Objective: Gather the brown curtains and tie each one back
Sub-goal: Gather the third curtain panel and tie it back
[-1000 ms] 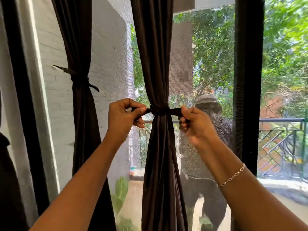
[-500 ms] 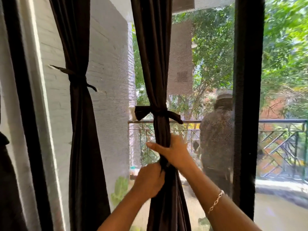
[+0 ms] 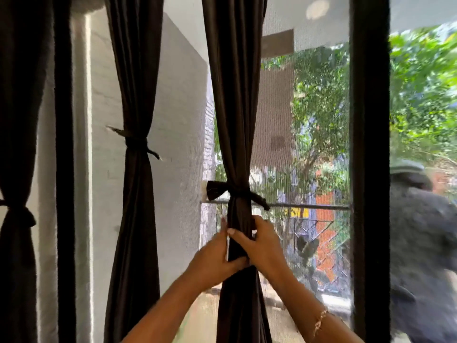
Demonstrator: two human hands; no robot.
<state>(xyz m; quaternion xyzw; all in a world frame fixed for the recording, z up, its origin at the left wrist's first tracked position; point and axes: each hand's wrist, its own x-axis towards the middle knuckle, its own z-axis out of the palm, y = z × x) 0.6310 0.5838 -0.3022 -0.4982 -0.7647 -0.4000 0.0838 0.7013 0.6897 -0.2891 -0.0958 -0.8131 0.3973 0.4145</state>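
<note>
Outside the window screen (image 3: 309,120) greenery is showing. My left hand (image 3: 215,256) and right hand (image 3: 264,246) are now dropping off the tie (image 3: 237,193), fingers (image 3: 238,235) gripping the middle curtain (image 3: 235,95) just below the knot; this curtain is looking finished.

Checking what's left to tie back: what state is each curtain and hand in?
Far-left curtain: gathered, tied.
Left curtain: gathered, tied.
Middle curtain: gathered, tied with tie.
Left hand: grips middle curtain below tie.
Right hand: grips middle curtain below tie.
</note>
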